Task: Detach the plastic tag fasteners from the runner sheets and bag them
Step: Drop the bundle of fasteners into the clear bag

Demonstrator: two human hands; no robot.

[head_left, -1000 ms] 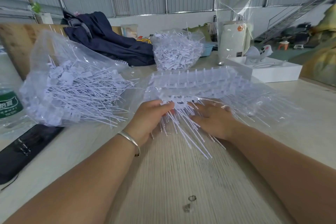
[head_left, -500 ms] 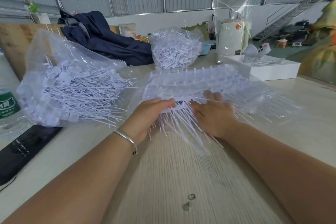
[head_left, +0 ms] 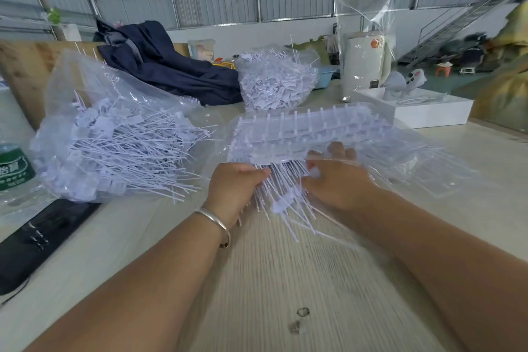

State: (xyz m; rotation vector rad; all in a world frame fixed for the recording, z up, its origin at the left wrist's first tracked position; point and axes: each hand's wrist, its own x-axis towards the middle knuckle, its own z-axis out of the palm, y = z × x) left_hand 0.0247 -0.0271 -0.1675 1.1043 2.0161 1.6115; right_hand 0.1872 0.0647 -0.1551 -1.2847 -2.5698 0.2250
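both hands are at the stack of runner sheets point(head_left: 308, 134) in the middle of the table point(head_left: 285, 280). the left hand point(head_left: 234, 186) is curled round a bunch of loose tag fasteners point(head_left: 285, 194) under the near edge. the right hand point(head_left: 334, 177) grips the sheet edge, fingers on top. this looks like the pulling-off step. next, tug the bunch free and drop it in the big bag point(head_left: 114, 137) on the left, which already has lots inside
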